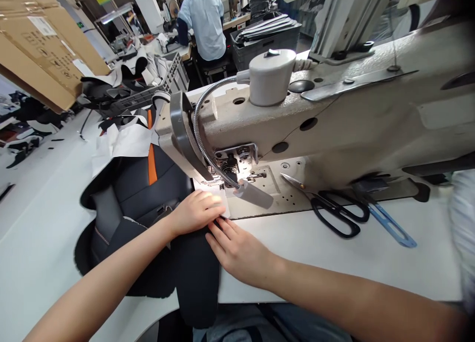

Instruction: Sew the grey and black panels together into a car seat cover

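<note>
A black seat cover with an orange stripe [139,193] lies left of and below the sewing machine [260,119], and one long black flap hangs over the table's front edge. My left hand [196,211] rests on the cover's edge just in front of the lit needle area, its fingers together and pressing the material. Close beside it, my right hand [241,250] holds the black edge at the fingertips. A white piece [222,201] lies between the hands and the presser foot. The needle tip is hidden behind the lamp's flexible tube [202,129].
Black-handled scissors [336,213] and a blue tool [391,225] lie on the right of the white table [297,258]. Behind the machine are a grey crate [174,77] with fabric pieces, a cardboard box [48,45] and a seated person in light blue [206,23].
</note>
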Action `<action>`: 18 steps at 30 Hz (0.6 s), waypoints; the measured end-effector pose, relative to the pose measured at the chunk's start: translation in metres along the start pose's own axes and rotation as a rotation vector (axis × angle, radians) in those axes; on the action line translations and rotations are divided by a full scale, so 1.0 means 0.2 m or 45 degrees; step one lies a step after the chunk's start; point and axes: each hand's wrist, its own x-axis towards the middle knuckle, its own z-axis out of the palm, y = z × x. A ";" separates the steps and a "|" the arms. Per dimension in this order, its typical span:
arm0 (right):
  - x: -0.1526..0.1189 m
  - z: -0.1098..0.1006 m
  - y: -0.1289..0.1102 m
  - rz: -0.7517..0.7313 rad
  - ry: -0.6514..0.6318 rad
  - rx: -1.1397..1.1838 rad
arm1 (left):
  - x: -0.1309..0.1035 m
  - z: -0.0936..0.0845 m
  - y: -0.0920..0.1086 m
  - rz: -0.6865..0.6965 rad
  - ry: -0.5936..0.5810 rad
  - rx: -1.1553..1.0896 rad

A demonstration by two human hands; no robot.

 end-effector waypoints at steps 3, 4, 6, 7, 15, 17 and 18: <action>-0.01 0.01 0.00 0.005 0.098 0.023 | -0.04 0.01 0.04 -0.033 0.092 -0.133; -0.02 0.01 -0.01 0.007 0.116 0.033 | -0.06 0.01 0.06 -0.092 0.109 -0.187; -0.03 0.01 -0.02 0.008 0.113 0.046 | -0.08 0.02 0.07 -0.213 0.130 -0.303; -0.03 0.01 -0.03 0.005 0.096 0.045 | -0.08 0.03 0.08 -0.252 0.133 -0.351; -0.03 0.02 -0.02 0.084 0.051 0.022 | -0.03 0.07 0.02 -0.258 0.143 -0.328; -0.04 0.03 -0.02 0.109 0.028 0.023 | -0.01 0.07 -0.02 -0.238 0.150 -0.269; -0.04 0.03 -0.02 0.114 0.023 0.026 | 0.00 0.08 -0.04 -0.228 0.150 -0.229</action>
